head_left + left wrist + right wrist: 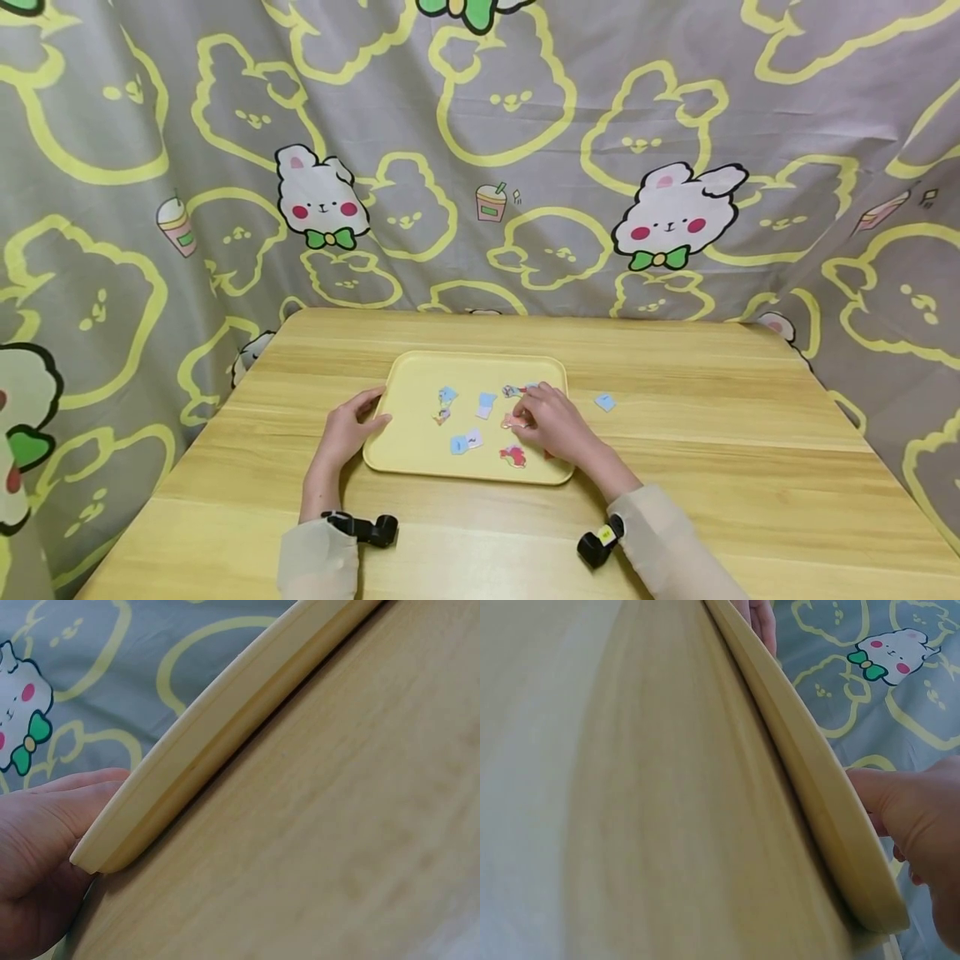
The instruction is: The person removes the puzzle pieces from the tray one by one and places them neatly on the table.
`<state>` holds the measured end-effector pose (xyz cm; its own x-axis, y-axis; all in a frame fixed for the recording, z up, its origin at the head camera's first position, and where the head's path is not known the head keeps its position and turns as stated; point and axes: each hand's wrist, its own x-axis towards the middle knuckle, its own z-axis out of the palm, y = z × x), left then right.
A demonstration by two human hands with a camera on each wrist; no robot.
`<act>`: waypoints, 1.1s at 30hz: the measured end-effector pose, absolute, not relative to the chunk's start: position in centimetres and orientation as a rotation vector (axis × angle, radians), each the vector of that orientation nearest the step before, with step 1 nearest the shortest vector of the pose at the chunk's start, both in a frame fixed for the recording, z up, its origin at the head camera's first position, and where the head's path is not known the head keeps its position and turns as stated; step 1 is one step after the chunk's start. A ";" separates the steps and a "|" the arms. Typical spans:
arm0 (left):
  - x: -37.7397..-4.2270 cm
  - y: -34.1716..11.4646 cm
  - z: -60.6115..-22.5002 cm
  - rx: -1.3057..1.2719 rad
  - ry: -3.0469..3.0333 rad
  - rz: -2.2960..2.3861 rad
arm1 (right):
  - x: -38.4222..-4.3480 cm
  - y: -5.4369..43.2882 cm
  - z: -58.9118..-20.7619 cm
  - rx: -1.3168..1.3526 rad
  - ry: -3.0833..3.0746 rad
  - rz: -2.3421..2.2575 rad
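A yellow tray (480,477) lies on the wooden table, with several small flat puzzle pieces spread over it. My left hand (348,429) holds the tray's left rim; the left wrist view shows that hand (37,855) at the tray's corner. Over the right side of the tray, my right hand (555,425) has its fingertips together on an orange-pink piece (511,422). A red piece (513,456) lies just below it, and a colourful one (512,391) above. The rim hides the right fingertips in the right wrist view.
Blue-and-lilac pieces (486,405) lie near the tray's middle, others (459,445) closer to its front. Colourful pieces (447,395) are at centre left. A blue piece (605,402) sits on the table (712,467) right of the tray. A patterned curtain (420,100) hangs behind.
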<state>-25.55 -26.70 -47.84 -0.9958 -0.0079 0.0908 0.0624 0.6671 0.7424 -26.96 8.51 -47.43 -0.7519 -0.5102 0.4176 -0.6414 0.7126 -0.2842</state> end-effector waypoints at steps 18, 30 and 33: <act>-25.4 -26.6 -47.8 -0.021 -2.783 -1.254 | -26.7 8.8 -47.6 0.920 -2.520 0.531; -25.6 -26.7 -48.1 -0.021 -2.788 -1.271 | -26.6 8.9 -48.0 0.870 -2.505 0.796; -25.6 -26.7 -48.1 -0.021 -2.785 -1.282 | -26.7 8.9 -48.1 0.859 -2.463 0.932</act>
